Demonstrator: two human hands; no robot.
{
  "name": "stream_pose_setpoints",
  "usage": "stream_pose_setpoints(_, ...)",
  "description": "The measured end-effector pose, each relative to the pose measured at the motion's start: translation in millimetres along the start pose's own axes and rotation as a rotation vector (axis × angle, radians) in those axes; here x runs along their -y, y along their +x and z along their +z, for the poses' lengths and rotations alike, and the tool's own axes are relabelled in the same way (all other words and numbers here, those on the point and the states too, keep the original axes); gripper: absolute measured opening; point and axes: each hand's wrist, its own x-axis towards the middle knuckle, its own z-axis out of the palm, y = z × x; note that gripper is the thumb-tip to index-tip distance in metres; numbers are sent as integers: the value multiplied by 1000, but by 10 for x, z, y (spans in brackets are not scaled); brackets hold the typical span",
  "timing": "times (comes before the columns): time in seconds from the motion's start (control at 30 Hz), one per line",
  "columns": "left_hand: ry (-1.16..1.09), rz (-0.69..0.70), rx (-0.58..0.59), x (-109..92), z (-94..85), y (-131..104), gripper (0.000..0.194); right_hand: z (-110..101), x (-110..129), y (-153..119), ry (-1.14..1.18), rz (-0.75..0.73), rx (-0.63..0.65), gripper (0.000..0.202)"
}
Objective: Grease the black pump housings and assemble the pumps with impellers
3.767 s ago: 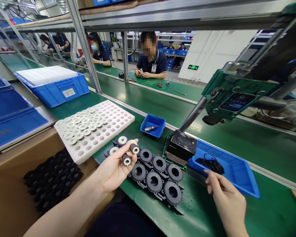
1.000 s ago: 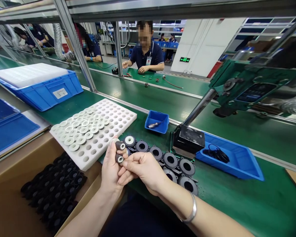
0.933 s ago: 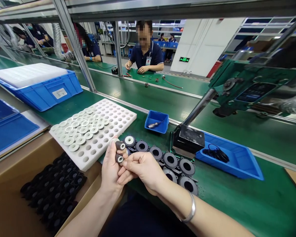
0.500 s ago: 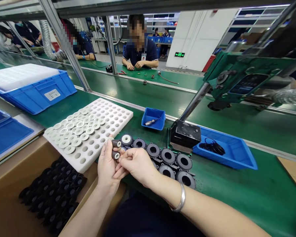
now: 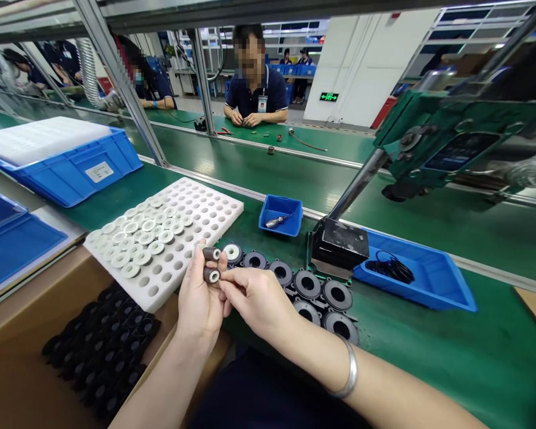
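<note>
My left hand is closed around two small dark cylinders with pale, hollow ends, an upper cylinder and a lower cylinder. Fingers of my right hand are pinched beside the lower cylinder's end; what they hold, if anything, is hidden. Both hands are above the front edge of the bench. Just left is a white foam tray of round holes, partly filled with white flanged parts. Beyond and right of my hands stand rows of black round housings; one holds a white flanged part.
A small blue bin holds a metal-handled tool. Behind the housings stands a green press on a black base, beside a long blue bin with black cable. Lower left, a cardboard box contains black parts. A co-worker sits opposite.
The view has shifted slightly, moving the scene rightward. My right fingertips have come up from below to the lower cylinder's end. Both cylinders remain in my left hand.
</note>
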Motion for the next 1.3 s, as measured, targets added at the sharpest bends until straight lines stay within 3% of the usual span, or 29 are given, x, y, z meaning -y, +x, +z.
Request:
stream_pose_setpoints(0.33, 62, 89, 34, 61, -45, -47, 23, 8, -45, -17, -17, -69, -19, 31)
stream_pose_setpoints(0.53, 86, 109, 24, 115, -6, -32, 22, 48, -66, -17, -6, 35, -106, 29)
stream_pose_setpoints(0.8, -87, -41, -28, -44, 161, 33, 14, -135, -88, 61, 574, 223, -6, 24)
stream_pose_setpoints(0.97, -204, 57, -40, -260, 111, 63, 19, -589, -230, 613, 637, 392, -221, 15)
stream_pose_setpoints(1.1, -165, -28, -72, -316, 30, -45, 21, -1116, -508, 1334, 487, 481, -360, 16)
stream_pose_setpoints(1.17, -141, -66, -86, -304, -38, -93, 22, -1374, -658, 1675, 406, 540, -423, 28)
stream_pose_setpoints(1.3, -80, -133, -127, -281, -216, -76, 24, -1811, -894, 2155, 242, 658, -488, 38)
